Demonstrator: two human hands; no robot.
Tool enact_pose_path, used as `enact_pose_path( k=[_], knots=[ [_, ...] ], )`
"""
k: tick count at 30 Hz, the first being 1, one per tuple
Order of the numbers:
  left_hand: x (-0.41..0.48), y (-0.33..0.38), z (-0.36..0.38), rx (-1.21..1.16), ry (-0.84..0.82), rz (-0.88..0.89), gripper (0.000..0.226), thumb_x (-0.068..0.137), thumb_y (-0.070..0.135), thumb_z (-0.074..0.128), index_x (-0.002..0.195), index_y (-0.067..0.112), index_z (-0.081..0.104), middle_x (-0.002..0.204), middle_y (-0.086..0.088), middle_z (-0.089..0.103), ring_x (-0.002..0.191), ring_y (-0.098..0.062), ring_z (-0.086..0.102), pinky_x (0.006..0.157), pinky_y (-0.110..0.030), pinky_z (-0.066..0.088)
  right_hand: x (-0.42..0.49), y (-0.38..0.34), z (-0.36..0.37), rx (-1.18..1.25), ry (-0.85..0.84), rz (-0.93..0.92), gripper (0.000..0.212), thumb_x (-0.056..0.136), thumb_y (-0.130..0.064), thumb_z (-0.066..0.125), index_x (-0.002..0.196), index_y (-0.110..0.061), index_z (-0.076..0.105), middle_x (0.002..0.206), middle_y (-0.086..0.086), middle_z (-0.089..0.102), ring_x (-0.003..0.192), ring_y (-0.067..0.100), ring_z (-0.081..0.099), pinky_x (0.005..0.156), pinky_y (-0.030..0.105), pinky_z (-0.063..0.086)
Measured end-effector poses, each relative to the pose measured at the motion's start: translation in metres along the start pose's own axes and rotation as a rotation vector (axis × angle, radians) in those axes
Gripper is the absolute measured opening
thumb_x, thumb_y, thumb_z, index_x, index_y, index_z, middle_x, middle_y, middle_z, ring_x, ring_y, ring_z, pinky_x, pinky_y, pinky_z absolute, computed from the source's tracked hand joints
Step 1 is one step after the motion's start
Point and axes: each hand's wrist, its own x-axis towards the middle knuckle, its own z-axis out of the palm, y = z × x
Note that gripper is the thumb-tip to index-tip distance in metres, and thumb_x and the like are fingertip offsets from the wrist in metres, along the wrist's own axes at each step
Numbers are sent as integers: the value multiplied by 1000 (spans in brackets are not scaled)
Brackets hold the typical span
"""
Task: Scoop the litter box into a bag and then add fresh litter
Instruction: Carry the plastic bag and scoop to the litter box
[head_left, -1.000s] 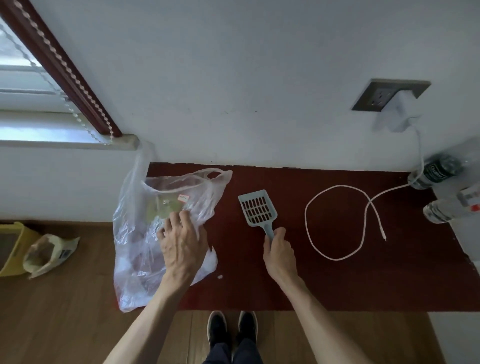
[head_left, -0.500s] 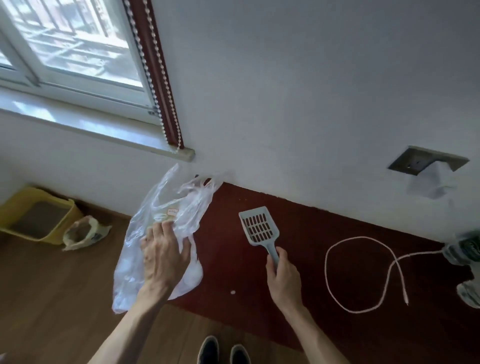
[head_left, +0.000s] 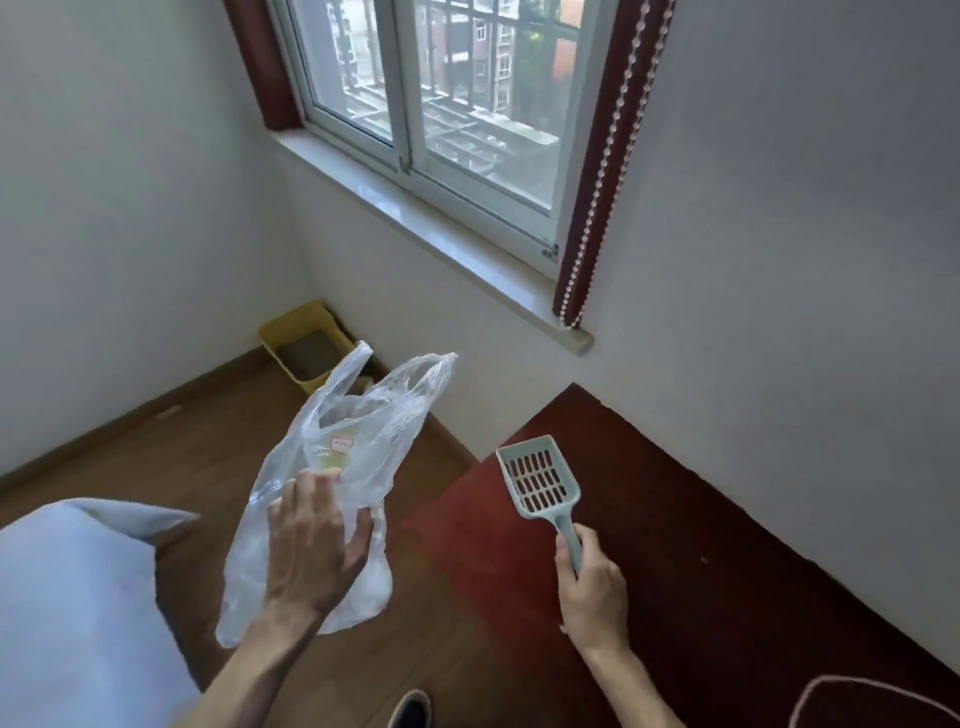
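Both tools have just left the red table (head_left: 675, 571). The left hand (head_left: 311, 540) now holds the clear plastic bag (head_left: 358, 436) in the air, grip clamped on the crumpled film. The right hand (head_left: 592, 587) has its grip closed round the handle of the pale green scoop (head_left: 537, 480). The view has swung left to the yellow litter box (head_left: 293, 319) on the floor in the far corner, so scooping seems about to start. The bag's handles hide the box's near right edge and whatever stands beside it, and the litter is only a grey patch. A pale sheet (head_left: 67, 597) near left and a white cable (head_left: 831, 686) near right are cut off.
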Motion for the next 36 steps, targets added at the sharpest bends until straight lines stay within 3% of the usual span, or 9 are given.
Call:
enact_pose_path(
  k=[8,10,12,14,27,36],
  knots=[
    [-20,-87,-23,-9,-8,-237,52,82,51,43,109,7,51,107,-18,58,96,-35,57,84,-50,49,17,-65,60,-7,-112,-135,17,97,-27,53,105,-16,61,60,-14,55,49,3,54,49,17,37],
    [-22,-110,-27,-9,-7,-282,48,81,47,49,109,8,51,107,-18,59,96,-34,58,84,-50,50,20,-84,78,-1,-129,-148,18,97,-27,53,106,-14,62,59,-15,55,49,4,54,50,20,40],
    [-21,-133,-31,-18,0,-316,45,78,42,57,108,9,50,105,-17,59,93,-34,58,80,-49,53,22,-105,98,5,-145,-155,16,96,-25,54,105,-14,62,57,-17,53,46,0,52,47,15,38],
    [-17,-156,-35,-19,2,-338,46,75,41,60,107,9,51,104,-17,60,91,-33,59,78,-48,55,23,-128,116,14,-139,-154,14,96,-21,57,105,-13,63,56,-19,51,44,-4,48,46,10,34],
    [24,-283,-55,11,58,-367,46,73,36,62,106,6,50,100,-20,61,86,-35,62,73,-48,56,33,-225,226,30,-182,-136,19,96,-23,55,109,-11,61,56,-13,53,45,4,53,48,18,37],
    [81,-344,-38,52,89,-459,47,74,34,61,106,3,49,100,-23,60,86,-38,62,69,-48,56,91,-262,288,46,-230,-179,25,95,-23,54,113,-7,59,67,-8,61,46,4,55,46,10,38]
  ],
)
